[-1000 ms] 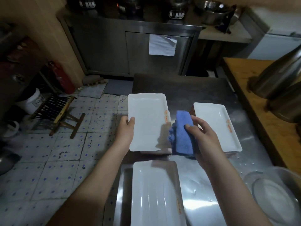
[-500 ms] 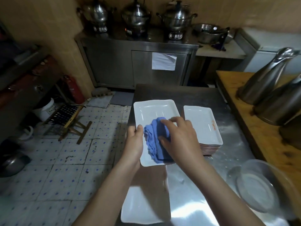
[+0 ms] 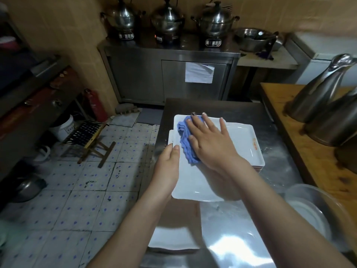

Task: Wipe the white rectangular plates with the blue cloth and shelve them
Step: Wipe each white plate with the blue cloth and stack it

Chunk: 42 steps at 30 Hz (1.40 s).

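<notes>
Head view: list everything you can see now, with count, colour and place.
held plate: one, white, above the steel table
stacked plates: several, white, on the table, right of it
near plate: one, white, bottom centre
blue cloth: one, blue, on the held plate's far half
lidded pots: three, silver, on the back cabinet
jugs: two, silver, on the wooden counter, right
clear bowl: one, lower right
fire extinguisher: one, red, floor left
left hand: one, gripping the held plate's left edge
right hand: one, flat, pressing the blue cloth
</notes>
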Each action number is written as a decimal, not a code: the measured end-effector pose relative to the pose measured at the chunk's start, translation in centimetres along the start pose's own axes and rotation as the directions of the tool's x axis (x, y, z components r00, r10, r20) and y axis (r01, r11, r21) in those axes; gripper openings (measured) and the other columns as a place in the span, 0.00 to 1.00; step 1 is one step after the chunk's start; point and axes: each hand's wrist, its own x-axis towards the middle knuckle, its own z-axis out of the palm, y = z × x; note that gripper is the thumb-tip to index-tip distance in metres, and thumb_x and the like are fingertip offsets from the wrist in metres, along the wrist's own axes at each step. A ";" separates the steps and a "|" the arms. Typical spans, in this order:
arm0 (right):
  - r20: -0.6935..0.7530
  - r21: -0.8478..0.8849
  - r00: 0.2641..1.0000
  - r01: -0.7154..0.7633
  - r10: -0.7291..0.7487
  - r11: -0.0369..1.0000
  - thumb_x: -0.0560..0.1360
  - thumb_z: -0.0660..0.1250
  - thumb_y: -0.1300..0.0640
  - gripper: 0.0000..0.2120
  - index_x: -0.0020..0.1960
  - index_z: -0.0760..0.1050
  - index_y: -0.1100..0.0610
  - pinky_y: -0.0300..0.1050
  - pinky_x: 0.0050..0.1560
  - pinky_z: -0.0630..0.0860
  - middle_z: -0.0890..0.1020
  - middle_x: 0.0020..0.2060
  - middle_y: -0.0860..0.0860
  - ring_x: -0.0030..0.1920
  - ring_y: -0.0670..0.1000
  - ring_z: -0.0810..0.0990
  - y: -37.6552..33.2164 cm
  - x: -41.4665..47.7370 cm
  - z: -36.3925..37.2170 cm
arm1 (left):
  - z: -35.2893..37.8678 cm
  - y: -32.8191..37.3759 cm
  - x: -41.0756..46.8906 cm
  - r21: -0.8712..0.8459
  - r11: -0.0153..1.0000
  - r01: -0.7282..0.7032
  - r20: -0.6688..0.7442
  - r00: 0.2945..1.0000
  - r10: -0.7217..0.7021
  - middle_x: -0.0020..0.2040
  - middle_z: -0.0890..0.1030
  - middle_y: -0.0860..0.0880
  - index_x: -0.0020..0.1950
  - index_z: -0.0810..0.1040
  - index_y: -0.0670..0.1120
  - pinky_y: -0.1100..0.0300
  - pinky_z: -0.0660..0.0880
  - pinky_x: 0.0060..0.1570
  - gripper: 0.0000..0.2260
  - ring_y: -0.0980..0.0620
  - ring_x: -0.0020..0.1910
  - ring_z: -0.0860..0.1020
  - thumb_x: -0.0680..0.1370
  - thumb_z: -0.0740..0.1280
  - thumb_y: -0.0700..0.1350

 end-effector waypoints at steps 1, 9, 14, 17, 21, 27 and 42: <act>0.005 -0.003 1.000 -0.031 0.031 1.000 0.82 0.40 0.47 0.25 0.78 0.43 0.49 0.54 0.71 0.32 0.46 0.77 0.46 0.76 0.49 0.40 0.5 -0.4 0.1 | -0.2 0.1 0.0 -0.015 1.000 -0.011 -0.022 1.000 0.011 0.55 0.80 0.47 0.57 0.76 0.47 0.55 0.75 0.57 0.12 0.50 0.54 0.79 0.82 0.54 0.48; 0.049 0.174 0.995 0.080 -0.089 0.982 0.81 0.40 0.46 0.25 0.77 0.41 0.47 0.54 0.72 0.36 0.44 0.77 0.46 0.76 0.48 0.40 -2.8 -3.8 1.6 | -1.1 -0.2 0.3 -0.081 0.997 -0.005 -0.043 0.999 0.002 0.44 0.77 0.58 0.56 0.71 0.56 0.64 0.74 0.46 0.10 0.60 0.45 0.76 0.83 0.52 0.50; 0.061 0.015 0.997 0.051 -0.052 0.999 0.82 0.42 0.47 0.23 0.77 0.46 0.44 0.61 0.71 0.37 0.46 0.77 0.46 0.76 0.51 0.42 -1.4 1.0 0.6 | -0.7 -0.4 -0.2 -0.126 0.989 0.071 0.016 0.997 -0.070 0.44 0.79 0.55 0.54 0.74 0.53 0.67 0.75 0.39 0.10 0.57 0.43 0.78 0.83 0.53 0.47; 0.087 -0.034 0.994 -0.070 0.072 0.997 0.82 0.41 0.47 0.23 0.77 0.46 0.45 0.59 0.71 0.36 0.44 0.77 0.47 0.76 0.52 0.40 0.7 1.6 0.6 | -1.6 -0.3 0.2 -0.153 0.985 0.075 -0.021 0.997 -0.079 0.39 0.79 0.54 0.43 0.75 0.49 0.69 0.74 0.31 0.12 0.57 0.36 0.78 0.83 0.54 0.46; 0.108 0.033 0.975 -0.200 0.195 0.979 0.82 0.40 0.48 0.24 0.78 0.44 0.49 0.55 0.72 0.35 0.43 0.77 0.49 0.76 0.52 0.38 0.2 0.0 1.5 | -2.0 -0.5 0.4 -0.135 0.989 0.062 -0.062 0.996 -0.071 0.40 0.80 0.53 0.41 0.74 0.50 0.66 0.74 0.35 0.13 0.56 0.37 0.78 0.82 0.55 0.47; 0.173 0.211 0.983 -0.091 0.055 0.973 0.82 0.43 0.52 0.26 0.77 0.40 0.52 0.55 0.72 0.36 0.40 0.77 0.50 0.76 0.51 0.36 -5.0 -1.9 1.2 | -1.4 -0.5 1.0 -0.183 0.979 0.088 -0.065 0.993 -0.101 0.52 0.79 0.50 0.60 0.74 0.49 0.60 0.75 0.52 0.13 0.51 0.51 0.78 0.83 0.53 0.48; 0.120 -0.015 0.981 -0.150 0.150 0.989 0.81 0.40 0.48 0.24 0.77 0.45 0.48 0.61 0.70 0.35 0.46 0.77 0.46 0.76 0.52 0.38 0.5 -1.4 1.8 | -1.9 -1.4 2.3 -0.140 0.978 0.153 -0.018 0.987 -0.157 0.42 0.81 0.52 0.50 0.76 0.50 0.65 0.75 0.36 0.11 0.54 0.40 0.79 0.82 0.54 0.49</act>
